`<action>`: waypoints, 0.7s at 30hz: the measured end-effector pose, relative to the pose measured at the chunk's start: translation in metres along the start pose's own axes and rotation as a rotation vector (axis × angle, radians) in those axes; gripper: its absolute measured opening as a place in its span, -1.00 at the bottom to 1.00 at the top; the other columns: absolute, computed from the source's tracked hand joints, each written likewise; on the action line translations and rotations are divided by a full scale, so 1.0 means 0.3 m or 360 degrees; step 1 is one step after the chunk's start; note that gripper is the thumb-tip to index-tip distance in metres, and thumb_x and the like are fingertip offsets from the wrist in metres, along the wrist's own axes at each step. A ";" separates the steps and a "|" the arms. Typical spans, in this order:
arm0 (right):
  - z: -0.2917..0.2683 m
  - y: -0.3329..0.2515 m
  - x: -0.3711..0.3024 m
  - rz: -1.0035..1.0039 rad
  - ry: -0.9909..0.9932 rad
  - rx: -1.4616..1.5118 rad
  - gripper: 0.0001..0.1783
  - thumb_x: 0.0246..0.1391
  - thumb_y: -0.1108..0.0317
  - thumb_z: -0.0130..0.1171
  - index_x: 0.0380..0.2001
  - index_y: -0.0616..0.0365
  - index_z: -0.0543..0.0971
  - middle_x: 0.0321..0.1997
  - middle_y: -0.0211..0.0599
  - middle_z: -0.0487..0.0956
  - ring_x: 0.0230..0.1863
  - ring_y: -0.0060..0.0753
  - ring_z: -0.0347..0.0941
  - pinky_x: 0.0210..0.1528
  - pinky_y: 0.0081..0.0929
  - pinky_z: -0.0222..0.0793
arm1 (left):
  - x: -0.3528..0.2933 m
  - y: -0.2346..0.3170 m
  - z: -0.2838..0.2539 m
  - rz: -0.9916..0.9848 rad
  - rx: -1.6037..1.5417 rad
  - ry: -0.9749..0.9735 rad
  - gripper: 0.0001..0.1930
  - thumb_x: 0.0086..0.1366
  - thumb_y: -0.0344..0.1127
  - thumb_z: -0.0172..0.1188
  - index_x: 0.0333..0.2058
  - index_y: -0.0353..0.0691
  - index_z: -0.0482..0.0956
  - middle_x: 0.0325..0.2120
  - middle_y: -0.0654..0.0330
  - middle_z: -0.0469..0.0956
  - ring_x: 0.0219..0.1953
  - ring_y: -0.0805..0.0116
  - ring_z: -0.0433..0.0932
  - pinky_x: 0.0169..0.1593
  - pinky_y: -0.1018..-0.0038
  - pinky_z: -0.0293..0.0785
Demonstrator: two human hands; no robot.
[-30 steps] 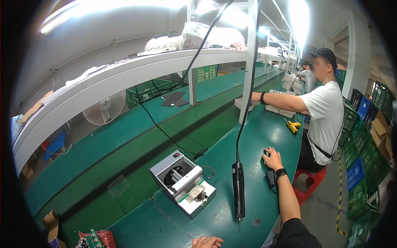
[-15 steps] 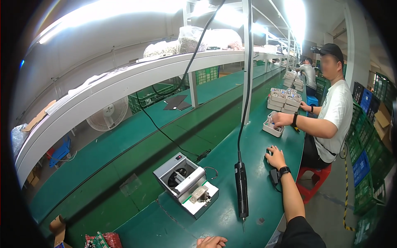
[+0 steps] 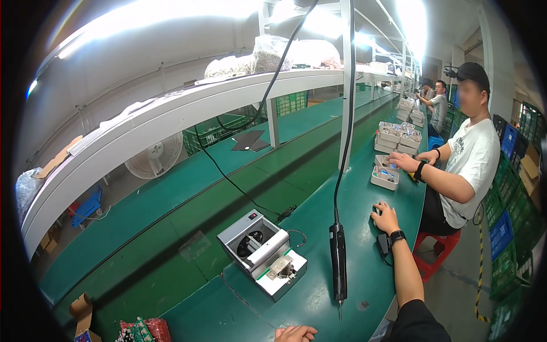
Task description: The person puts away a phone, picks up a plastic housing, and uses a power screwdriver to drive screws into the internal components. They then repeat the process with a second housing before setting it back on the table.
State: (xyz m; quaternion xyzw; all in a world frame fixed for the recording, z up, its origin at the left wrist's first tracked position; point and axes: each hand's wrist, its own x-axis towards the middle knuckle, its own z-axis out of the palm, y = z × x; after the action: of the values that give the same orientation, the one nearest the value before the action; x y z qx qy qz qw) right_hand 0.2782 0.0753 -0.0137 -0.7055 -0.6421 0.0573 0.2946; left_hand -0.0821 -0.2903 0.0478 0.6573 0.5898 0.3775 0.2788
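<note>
On the green bench [image 3: 310,299], right hand [image 3: 386,219] lies loosely spread, empty; left hand [image 3: 296,333] curls, hold unclear.

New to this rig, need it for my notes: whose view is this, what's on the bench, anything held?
There's no robot here: a person works bare-handed. The view comes from the left one of two wide fisheye cameras on their head, looking down, so straight edges bend.

The right hand rests on the green bench near a black adapter, holding nothing visible. The left hand is cut off by the lower edge; I see nothing in it, but can't be sure.

Between them, a black powered screwdriver hangs on its cord, tip down. Left of it sits a grey box-shaped device with a round black part inside. Farther along, a co-worker has a hand over small pale trays.
</note>
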 end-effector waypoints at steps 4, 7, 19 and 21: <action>-0.001 -0.008 -0.002 0.0004 -0.0011 0.0008 -0.46 0.04 0.11 0.17 0.09 0.08 0.56 0.38 0.04 0.30 0.46 0.01 0.07 0.45 0.07 -0.14 | 0.000 -0.001 0.001 0.0011 0.0016 0.0004 -0.77 0.08 -0.57 -0.03 -0.39 -0.18 0.60 -0.50 0.18 0.58 -0.29 0.11 0.54 -0.09 0.24 0.32; -0.002 -0.006 0.001 0.0010 -0.0016 0.0018 -0.45 0.04 0.11 0.17 0.09 0.09 0.56 0.38 0.04 0.29 0.46 0.00 0.07 0.45 0.07 -0.15 | 0.000 0.001 0.000 0.0012 0.0022 0.0007 -0.76 0.08 -0.57 -0.03 -0.39 -0.18 0.61 -0.50 0.18 0.58 -0.29 0.11 0.54 -0.09 0.24 0.32; -0.009 -0.014 -0.010 0.0026 0.0003 0.0043 -0.45 0.00 0.11 0.15 0.08 0.08 0.57 0.38 0.00 0.30 0.46 -0.05 0.08 0.48 0.00 -0.18 | -0.008 0.002 0.002 0.0011 -0.0003 0.0000 -0.75 0.07 -0.57 -0.04 -0.38 -0.16 0.61 -0.50 0.20 0.59 -0.29 0.12 0.54 -0.09 0.26 0.33; -0.010 -0.015 -0.012 0.0023 0.0009 0.0043 -0.45 0.00 0.11 0.16 0.08 0.08 0.58 0.38 0.00 0.30 0.46 -0.05 0.08 0.48 0.00 -0.18 | -0.010 -0.003 0.004 0.0012 0.0000 0.0005 -0.74 0.07 -0.57 -0.04 -0.38 -0.16 0.61 -0.50 0.21 0.59 -0.29 0.13 0.54 -0.09 0.26 0.33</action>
State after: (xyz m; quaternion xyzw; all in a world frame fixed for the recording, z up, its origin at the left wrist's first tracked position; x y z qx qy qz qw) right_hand 0.2751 0.0708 -0.0103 -0.7062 -0.6353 0.0663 0.3055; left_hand -0.0815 -0.2931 0.0460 0.6589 0.5877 0.3796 0.2766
